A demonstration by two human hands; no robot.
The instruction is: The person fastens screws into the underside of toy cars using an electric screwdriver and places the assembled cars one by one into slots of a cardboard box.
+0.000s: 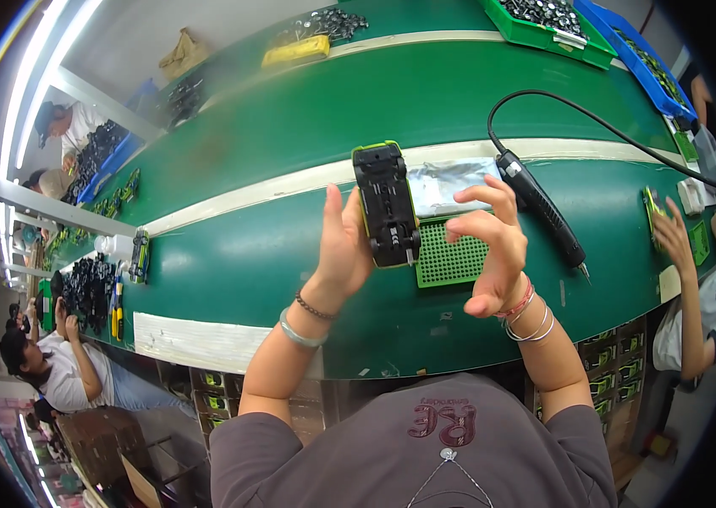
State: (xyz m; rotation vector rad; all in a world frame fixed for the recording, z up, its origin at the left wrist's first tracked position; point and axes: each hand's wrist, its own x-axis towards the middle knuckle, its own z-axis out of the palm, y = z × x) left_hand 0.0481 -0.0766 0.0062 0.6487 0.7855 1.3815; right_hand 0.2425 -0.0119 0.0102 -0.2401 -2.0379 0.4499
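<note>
head view: left hand gripping upturned toy car, right hand open beside it above green pegboard

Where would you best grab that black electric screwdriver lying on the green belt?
Grip the black electric screwdriver around its thick mid-body, coming from above. It lies flat on the green belt, its tip toward the person and its cord trailing from the far end, so the middle looks free.

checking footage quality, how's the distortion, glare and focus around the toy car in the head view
Head view: strong fisheye, the green belt and its pale stripe curve and the corners go black; the toy car in the left hand is sharp; the silver sheet behind it glares; ceiling lights blow out upper left; rim people are soft.
</note>
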